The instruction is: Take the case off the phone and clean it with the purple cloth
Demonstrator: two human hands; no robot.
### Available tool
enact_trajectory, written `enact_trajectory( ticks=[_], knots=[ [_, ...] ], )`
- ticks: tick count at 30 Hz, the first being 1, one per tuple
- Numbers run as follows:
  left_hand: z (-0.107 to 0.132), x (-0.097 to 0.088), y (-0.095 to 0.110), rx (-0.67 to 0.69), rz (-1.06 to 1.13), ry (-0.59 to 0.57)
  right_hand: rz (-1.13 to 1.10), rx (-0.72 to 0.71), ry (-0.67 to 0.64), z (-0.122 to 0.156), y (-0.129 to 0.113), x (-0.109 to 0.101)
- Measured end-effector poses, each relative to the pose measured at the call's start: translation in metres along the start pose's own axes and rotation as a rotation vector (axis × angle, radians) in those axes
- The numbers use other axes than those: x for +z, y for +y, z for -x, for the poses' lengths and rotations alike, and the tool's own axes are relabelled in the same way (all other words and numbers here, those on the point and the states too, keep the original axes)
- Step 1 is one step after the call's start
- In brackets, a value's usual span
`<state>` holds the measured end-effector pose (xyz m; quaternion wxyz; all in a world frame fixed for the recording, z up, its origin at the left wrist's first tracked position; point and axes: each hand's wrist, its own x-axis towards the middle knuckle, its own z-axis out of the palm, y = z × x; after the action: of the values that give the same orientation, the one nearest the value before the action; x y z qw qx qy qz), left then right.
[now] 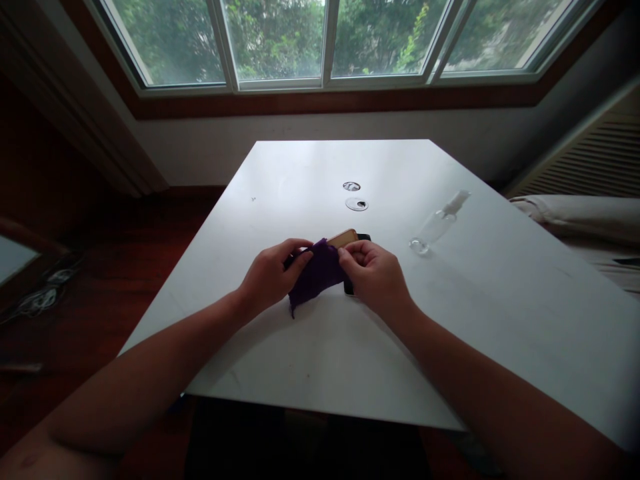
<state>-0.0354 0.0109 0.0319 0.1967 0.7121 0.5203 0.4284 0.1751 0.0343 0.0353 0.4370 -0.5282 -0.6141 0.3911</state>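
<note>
On the white table [305, 373], near a bottle [440, 223], left hand [273, 270] and right hand [377, 275], overlapping a black object [349, 287], pinch purple cloth [317, 272].

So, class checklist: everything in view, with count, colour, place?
Cloth: 1, purple, between both hands
Flat block: 1, tan, at cloth's edge
Slab: 1, black, partly behind right hand
Bottle: 1, clear, table's right
Round pieces: 2, silvery, table's far half
Table: 1, white, centre
Window: 1, pale-framed, top
Trees: uncountable, green, outside
Wall: 1, whitish, below window
Floor: 1, dark red, left
Cables: uncountable, pale, floor's left
Slatted panel: 1, beige, far right
Fabric: uncountable, beige, right edge
Left hand: 1, bare, cloth's left
Right hand: 1, bare, cloth's right
Arms: 2, bare, foreground
</note>
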Motion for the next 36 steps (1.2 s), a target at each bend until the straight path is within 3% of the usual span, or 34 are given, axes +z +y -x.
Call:
enact_trajectory(
  ticks=[4, 10, 16, 18, 23, 26, 31, 36],
  knots=[
    [-0.001, 0.0, -0.001, -0.041, 0.019, 0.008, 0.007, -0.022, 0.131, 0.001, -0.001, -0.002],
    [-0.002, 0.0, 0.0, -0.107, 0.056, 0.024, 0.004, -0.034, 0.121, 0.0, -0.001, -0.001],
    [-0.004, 0.001, -0.001, -0.145, 0.158, 0.061, -0.033, -0.105, 0.294, -0.011, 0.001, -0.008],
    [-0.004, 0.001, -0.001, -0.154, 0.188, 0.058, 0.0, -0.076, 0.266, -0.013, 0.001, -0.01],
    [-0.005, 0.0, 0.001, -0.175, 0.248, 0.041, 0.049, 0.011, 0.009, -0.012, 0.004, -0.009],
    [-0.007, -0.002, 0.0, -0.215, 0.265, 0.03, 0.06, 0.039, -0.054, -0.01, 0.003, -0.009],
    [-0.011, -0.003, -0.005, -0.347, 0.446, 0.015, -0.058, 0.076, -0.064, -0.011, -0.001, -0.01],
    [-0.013, 0.0, -0.007, -0.466, 0.721, -0.082, -0.163, 0.035, 0.085, -0.012, -0.002, -0.01]
  ],
)
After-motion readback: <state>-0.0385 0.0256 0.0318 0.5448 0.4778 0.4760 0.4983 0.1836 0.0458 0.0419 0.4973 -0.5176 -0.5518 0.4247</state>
